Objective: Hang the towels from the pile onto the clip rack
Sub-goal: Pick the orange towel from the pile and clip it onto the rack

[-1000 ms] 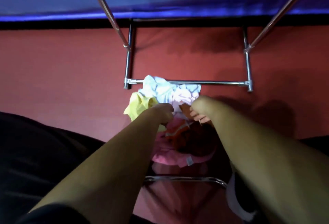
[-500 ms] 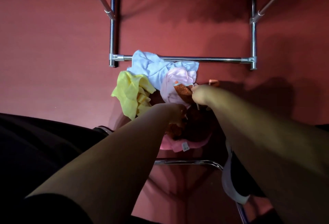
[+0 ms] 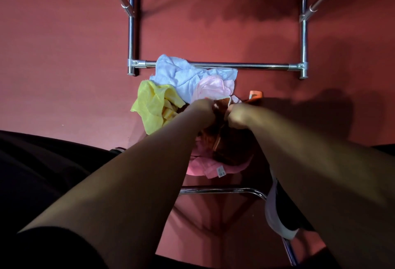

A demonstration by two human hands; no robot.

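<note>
The task seemed hardly begun: the pile of towels [image 3: 183, 80] lay on the floor against the rack's bottom bar [image 3: 256, 65], and no hung towel was in view. The left hand [image 3: 203, 109] and the right hand [image 3: 236, 115] gripped an orange towel [image 3: 221, 105] on top of the pile, fingers curled round it.

Your left hand [image 3: 203, 109] has moved forward across the pile and now sits just beside your right hand [image 3: 235, 116], both gripping the orange towel [image 3: 221, 106].
</note>
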